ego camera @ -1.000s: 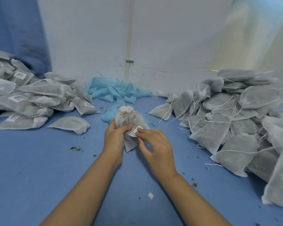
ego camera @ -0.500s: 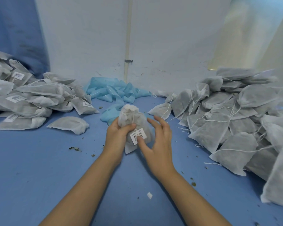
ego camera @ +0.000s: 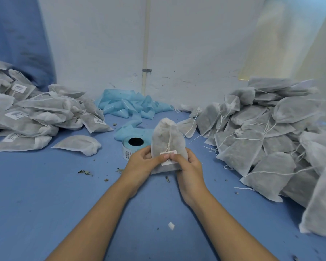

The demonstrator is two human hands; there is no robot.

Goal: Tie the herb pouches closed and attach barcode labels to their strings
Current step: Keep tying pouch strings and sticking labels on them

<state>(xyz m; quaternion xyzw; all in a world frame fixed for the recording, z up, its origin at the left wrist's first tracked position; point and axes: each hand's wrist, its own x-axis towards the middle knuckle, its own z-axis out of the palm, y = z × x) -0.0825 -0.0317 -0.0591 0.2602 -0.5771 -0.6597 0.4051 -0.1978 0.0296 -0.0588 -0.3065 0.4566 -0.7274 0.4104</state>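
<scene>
- Since the earlier frame the pouch (ego camera: 167, 136) has been turned upright with its gathered neck pointing to twelve o'clock, and the right hand (ego camera: 188, 164), which stood spread beside it, has closed in on the label (ego camera: 168, 157); a label roll (ego camera: 133, 146) that the pouch hid before now shows behind the left hand (ego camera: 141, 162)
- The left hand grips the pouch's lower left edge, fingers curled behind it and thumb pressed on the label from nine o'clock
- The right hand holds the pouch's lower right edge, fingers wrapped behind and thumb meeting the left thumb on the label
- The string (ego camera: 169, 140) runs from the tied neck straight down the front of the pouch to the label, which is folded over it
- The pouch is at the centre of the blue table (ego camera: 45, 194), its bottom edge between the two hands; whether it touches the table cannot be told
- At nine to ten o'clock lies a pile of labelled pouches (ego camera: 26, 113)
- At two to four o'clock lies a larger pile of unlabelled pouches (ego camera: 267, 132) with loose strings
- At twelve o'clock, against the wall, sits a heap of blue backing tape (ego camera: 128, 106)
- Herb crumbs (ego camera: 85, 172) lie scattered on the table, and a white scrap (ego camera: 171, 225) lies between the forearms at six o'clock
</scene>
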